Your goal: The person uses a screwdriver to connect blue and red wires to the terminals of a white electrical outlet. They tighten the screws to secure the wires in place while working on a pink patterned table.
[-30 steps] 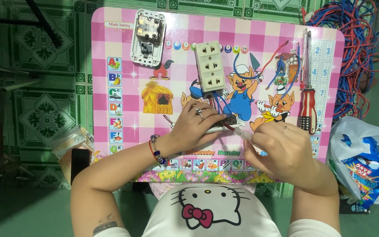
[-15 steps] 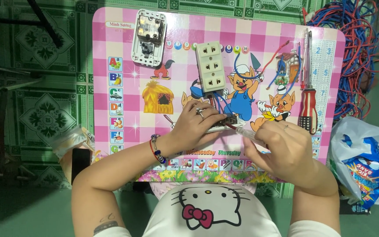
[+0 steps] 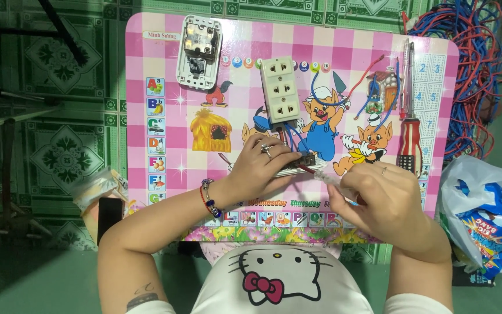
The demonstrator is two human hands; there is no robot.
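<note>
Hands meet near the tabletop's near edge. Left hand (image 3: 262,166) curled, fingers pressing down on a small dark electrical part (image 3: 297,165), pinning it to the pink tabletop (image 3: 146,58); ring on one finger, bead bracelet (image 3: 209,197) at the wrist. Right hand (image 3: 382,200) closed around a clear-handled screwdriver (image 3: 326,176), tip pointing left into the part, touching it beside the left fingertips. Just beyond the left hand: white triple socket strip (image 3: 279,88), blue wires running from it down to the held part. Farther beyond, to the left: white switch module (image 3: 197,52), back side up. Beyond the right hand: red-and-black-handled screwdriver (image 3: 409,139) lying lengthwise, pen (image 3: 405,75) above it. Right of the right hand, off the tabletop: tangle of blue and red wires (image 3: 472,75), plastic bag (image 3: 483,215) on the floor.
</note>
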